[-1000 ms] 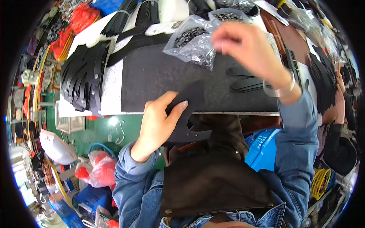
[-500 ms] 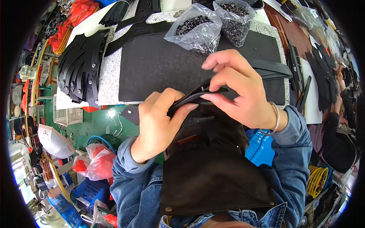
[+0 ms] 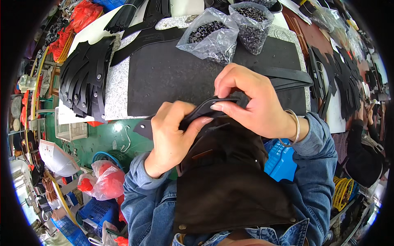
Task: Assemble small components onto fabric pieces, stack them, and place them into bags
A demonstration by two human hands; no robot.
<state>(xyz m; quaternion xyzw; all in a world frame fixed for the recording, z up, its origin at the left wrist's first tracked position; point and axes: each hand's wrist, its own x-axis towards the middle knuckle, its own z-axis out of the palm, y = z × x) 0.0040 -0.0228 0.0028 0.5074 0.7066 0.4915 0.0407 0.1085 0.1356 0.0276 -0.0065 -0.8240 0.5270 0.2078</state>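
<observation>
Both my hands hold a black leather strap point(image 3: 205, 107) in front of my apron, near the front edge of the bench. My left hand point(image 3: 169, 137) is closed round its folded middle, and a rounded end with a metal snap sticks out to the left. My right hand point(image 3: 260, 104) pinches the strap's layers between thumb and fingers; whether a small fastener lies between them is hidden. Beyond my hands lies a black mat point(image 3: 172, 74). On it stand a clear plastic bag of dark snap pieces point(image 3: 209, 33) and a second bag of them point(image 3: 251, 33).
A pile of black straps with metal snaps point(image 3: 84, 80) lies at the bench's left. More black strips point(image 3: 289, 78) rest on the mat's right. Below are a white basket point(image 3: 72, 125), a red plastic bag point(image 3: 104, 178) and a blue crate point(image 3: 281, 160). Another person point(image 3: 363, 143) works at far right.
My right hand's raised fingers have come down onto the strap and closed against the thumb. The small metal post seen at the strap before is now covered. My left hand keeps its grip.
</observation>
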